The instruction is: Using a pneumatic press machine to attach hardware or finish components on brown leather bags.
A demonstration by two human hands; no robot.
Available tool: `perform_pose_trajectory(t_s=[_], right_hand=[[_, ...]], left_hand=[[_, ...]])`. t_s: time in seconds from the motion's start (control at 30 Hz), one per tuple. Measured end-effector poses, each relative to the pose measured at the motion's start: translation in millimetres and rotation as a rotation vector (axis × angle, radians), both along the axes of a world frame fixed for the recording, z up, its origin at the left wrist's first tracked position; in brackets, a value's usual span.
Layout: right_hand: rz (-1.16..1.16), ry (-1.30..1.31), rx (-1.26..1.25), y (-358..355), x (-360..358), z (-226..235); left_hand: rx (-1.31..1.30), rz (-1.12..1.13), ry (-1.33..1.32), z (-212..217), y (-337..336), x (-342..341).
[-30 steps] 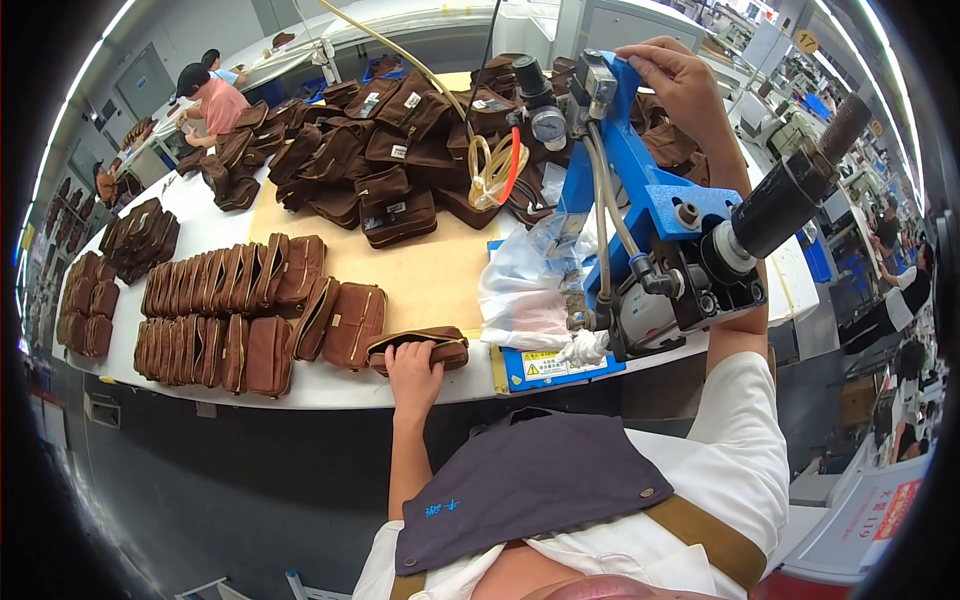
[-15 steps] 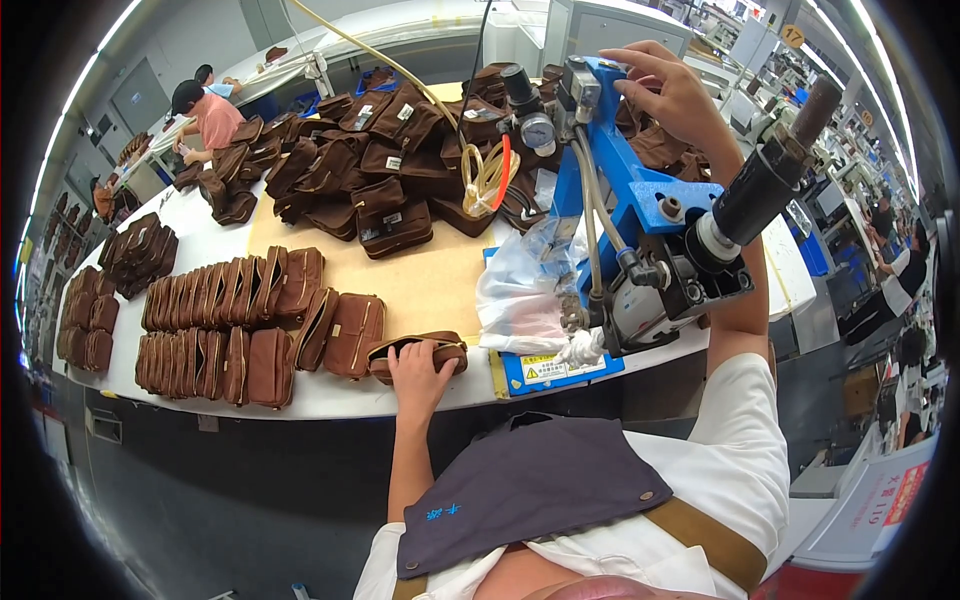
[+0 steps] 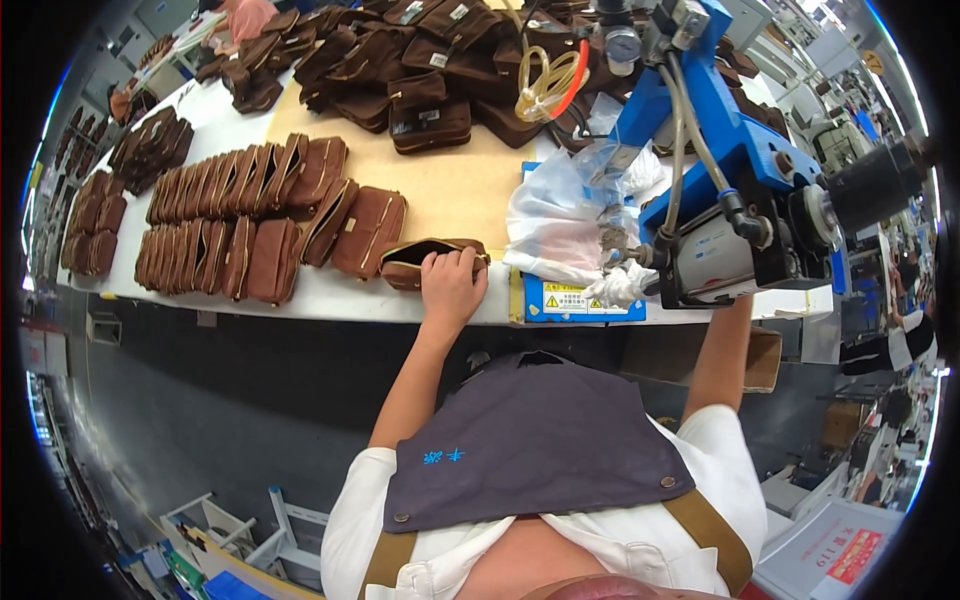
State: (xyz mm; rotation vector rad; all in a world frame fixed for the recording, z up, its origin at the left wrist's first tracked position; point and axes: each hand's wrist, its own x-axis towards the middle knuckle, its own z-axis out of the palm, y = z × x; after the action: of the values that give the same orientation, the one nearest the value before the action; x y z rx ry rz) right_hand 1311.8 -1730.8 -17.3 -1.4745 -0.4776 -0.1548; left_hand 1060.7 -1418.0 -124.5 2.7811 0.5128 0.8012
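At the table's front edge lies an unzipped brown zip pouch [image 3: 405, 270] with its mouth gaping. My left hand [image 3: 453, 285] grips its near right side, fingers curled over the rim. Just right of it stands a blue pneumatic press [image 3: 715, 150] with a silver cylinder, hoses and a black motor-like part. My right forearm [image 3: 722, 345] rises to the press, but the hand itself is hidden behind the machine. A cloudy plastic sheet [image 3: 560, 215] hangs at the left of the press, above its blue base [image 3: 585, 300].
Rows of brown pouches [image 3: 215, 190] stand upright on the white table [image 3: 375, 307] at left. A heap of brown bags [image 3: 420, 60] covers the back. A coiled yellow hose [image 3: 550, 85] hangs by the press. Beneath the table at right is a cardboard box [image 3: 762, 360].
My right hand has come down from the top of the press to behind it. My left hand has shifted to the pouch's right side. The whole view has tilted downward.
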Motion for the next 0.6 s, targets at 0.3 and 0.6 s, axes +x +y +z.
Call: perform_pose_trajectory(t_s=[0.3, 0.6], right_hand=[[0.495, 0.835, -0.665, 33, -124, -84], [0.767, 0.420, -0.549, 146, -138, -123]], left_hand=[[-0.114, 0.039, 0.111, -8, -8, 4], [-0.414, 0.032, 0.134, -4, -13, -7]])
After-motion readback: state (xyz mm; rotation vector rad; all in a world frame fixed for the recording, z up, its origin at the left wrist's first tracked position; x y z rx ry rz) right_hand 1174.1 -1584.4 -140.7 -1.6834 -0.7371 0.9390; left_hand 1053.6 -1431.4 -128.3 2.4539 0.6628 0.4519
